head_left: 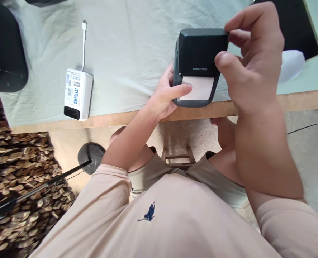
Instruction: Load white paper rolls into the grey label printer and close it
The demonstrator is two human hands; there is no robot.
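A dark label printer (203, 46) marked NIIMBOT is held over the table's near edge. My left hand (165, 93) is closed around its lower left side, the thumb resting on the white label paper (199, 87) in the lower part of the printer. At the printer's upper right corner is my right hand (251, 57); its thumb and forefinger close on the edge there. The other right fingers are curled and partly hidden behind the thumb.
A white power bank (78, 93) with a short cable stands left on the cloth-covered table (126, 46). A black case (4, 46) is at far left. Behind my right hand lie a dark tablet-like device (295, 25) and a white object (292, 66). A stand base (91, 157) is below.
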